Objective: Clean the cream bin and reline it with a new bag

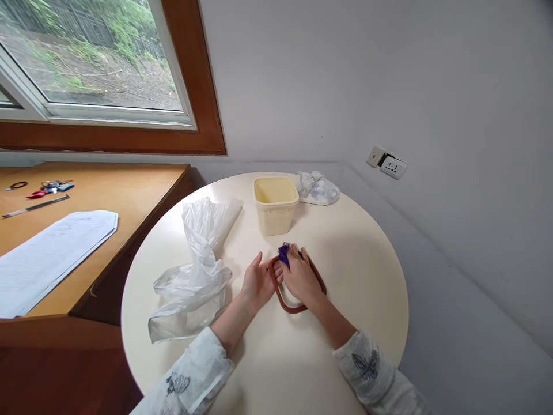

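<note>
A brown rounded-square ring (295, 310), with a pale middle, is between my hands over the front half of the round table. My left hand (258, 282) supports its left side, fingers passing under the rim and thumb raised. A crumpled purple cloth (284, 254) is bunched under the fingers of my right hand (301, 278), against the ring's far edge. My right palm covers part of the ring. Just beyond stands a cream plastic container (275, 216), upright with its top uncovered.
A crumpled clear plastic bag (196, 276) lies left on the white round table (367, 276). A knotted white bag (318, 187) sits behind the container. Papers (56, 253), a metal ruler (37, 206) and keys (52, 186) lie on the wooden desk (142, 187). Wall sockets (393, 166) are at right.
</note>
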Motion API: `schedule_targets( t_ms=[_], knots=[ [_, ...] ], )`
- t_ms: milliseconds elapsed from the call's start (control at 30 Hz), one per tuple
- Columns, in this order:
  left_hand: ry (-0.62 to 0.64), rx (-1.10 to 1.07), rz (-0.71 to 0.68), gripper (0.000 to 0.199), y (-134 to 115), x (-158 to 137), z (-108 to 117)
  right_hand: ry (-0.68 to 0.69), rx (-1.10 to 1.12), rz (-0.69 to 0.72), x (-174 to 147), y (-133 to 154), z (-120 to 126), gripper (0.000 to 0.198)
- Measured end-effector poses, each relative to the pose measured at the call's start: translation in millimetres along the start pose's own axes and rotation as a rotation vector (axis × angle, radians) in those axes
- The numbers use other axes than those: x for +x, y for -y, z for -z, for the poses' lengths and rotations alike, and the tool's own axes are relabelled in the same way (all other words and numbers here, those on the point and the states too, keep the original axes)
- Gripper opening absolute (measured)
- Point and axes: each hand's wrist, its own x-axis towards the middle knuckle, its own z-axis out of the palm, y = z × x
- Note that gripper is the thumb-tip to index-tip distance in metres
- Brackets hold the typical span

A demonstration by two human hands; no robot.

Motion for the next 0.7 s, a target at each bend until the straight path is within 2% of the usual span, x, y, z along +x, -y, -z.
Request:
schedule_targets(
  t_ms=[67,200,333,400,500,600,700],
  knots=[
    [-0.023,-0.026,-0.009,0.041,0.5,-0.5,-0.5,0.055,-0.051,0.089,-3.4,9.8,-6.5,0.043],
    [-0.133,-0.075,-0.08,0.037,0.6,-1.3,0.6,0.167,0.046,0.198,-10.8,27.0,-13.4,0.049],
    [-0.13,-0.067,-0.025,0.047,-1.6,-3.2,0.2,0.273,0.112,0.247,-21.0,34.7,-6.1,0.052],
    [-0.126,-0.05,-0.008,0.048,-2.7,-3.3,-0.1,0.301,0.135,0.275,-27.5,35.1,1.5,0.054],
    [-0.145,-0.002,-0.018,0.038,-2.4,-0.8,1.5,0.33,0.127,0.342,-39.9,33.0,12.1,0.058],
    [-0.178,0.053,-0.029,0.028,0.8,3.3,5.6,0.349,0.058,0.389,-54.9,28.1,18.2,0.059],
    [-0.151,0.102,-0.064,0.026,4.6,5.9,10.1,0.367,-0.014,0.427,-69.5,19.7,22.1,0.057]
  ],
)
